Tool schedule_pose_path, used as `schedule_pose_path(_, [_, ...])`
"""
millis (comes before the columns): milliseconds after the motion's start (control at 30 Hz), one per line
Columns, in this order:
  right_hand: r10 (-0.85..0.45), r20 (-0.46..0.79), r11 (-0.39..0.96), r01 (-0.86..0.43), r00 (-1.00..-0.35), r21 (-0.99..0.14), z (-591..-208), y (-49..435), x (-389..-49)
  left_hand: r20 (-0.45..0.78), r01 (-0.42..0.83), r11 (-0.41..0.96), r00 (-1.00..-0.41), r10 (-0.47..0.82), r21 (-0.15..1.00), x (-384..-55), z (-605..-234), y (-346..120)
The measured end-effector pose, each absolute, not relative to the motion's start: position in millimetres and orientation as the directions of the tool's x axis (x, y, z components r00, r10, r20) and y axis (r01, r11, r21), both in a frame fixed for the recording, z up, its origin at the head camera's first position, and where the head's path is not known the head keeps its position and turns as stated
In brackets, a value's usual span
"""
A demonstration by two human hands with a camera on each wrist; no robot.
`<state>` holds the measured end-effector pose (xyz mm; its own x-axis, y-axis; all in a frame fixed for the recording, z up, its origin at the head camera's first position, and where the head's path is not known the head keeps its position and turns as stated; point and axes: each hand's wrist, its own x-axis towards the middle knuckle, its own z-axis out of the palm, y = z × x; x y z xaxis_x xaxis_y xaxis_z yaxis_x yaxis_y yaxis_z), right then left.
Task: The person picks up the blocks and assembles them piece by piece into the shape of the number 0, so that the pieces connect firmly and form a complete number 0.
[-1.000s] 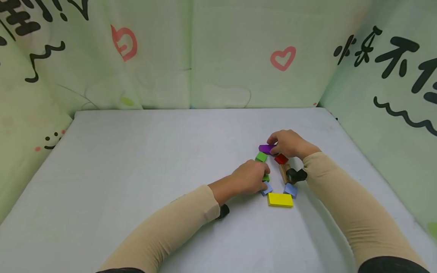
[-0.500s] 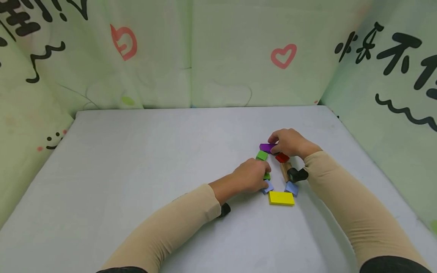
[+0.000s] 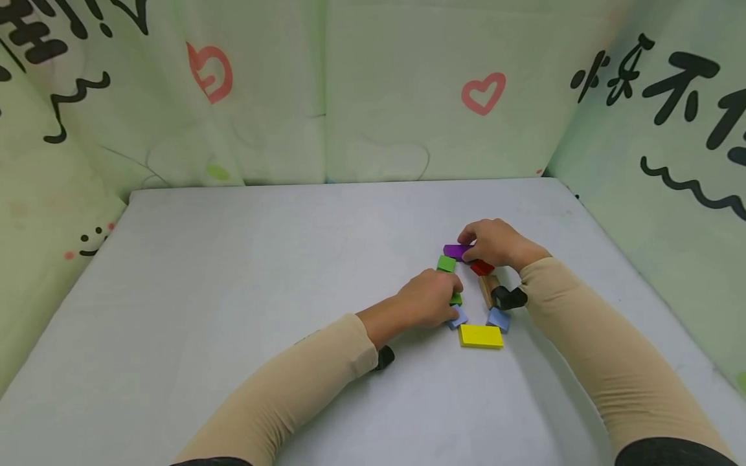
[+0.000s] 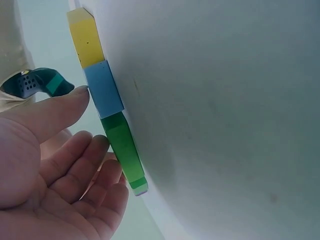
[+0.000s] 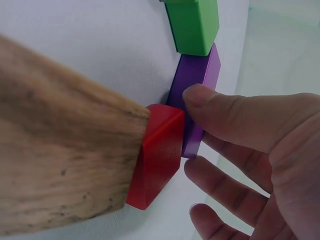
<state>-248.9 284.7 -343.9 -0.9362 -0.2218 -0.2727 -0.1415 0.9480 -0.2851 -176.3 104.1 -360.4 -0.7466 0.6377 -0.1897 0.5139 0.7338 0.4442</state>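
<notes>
On the outer left side of a ring of blocks, my left hand touches the blue block with its thumb. Its loosely bent fingers lie along the green block. At the far side my right hand pinches the purple block, thumb on the near face and fingers behind. Another green block meets the purple one's left end. A red block leans against it at the right, beside a wooden block. The yellow block and a second blue block form the near side.
The white table bears the ring right of its middle. A pale green printed cloth stands behind and at both sides. A dark wrist device hangs under the right wrist, close to the wooden block.
Both hands keep their places at the ring. The red block shows slightly less beside the right hand, and the upper green block has turned a little. The head view has shifted slightly.
</notes>
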Motion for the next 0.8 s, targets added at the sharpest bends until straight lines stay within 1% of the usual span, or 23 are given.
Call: schedule_pose_path(800, [-0.241, -0.260, 0.946, -0.166, -0.935, -0.279, -343.1, 285.5, -247.1, -0.179, 0.529, 0.721, -0.737, 0.652, 0.447, -177.2, -360.4, 102.8])
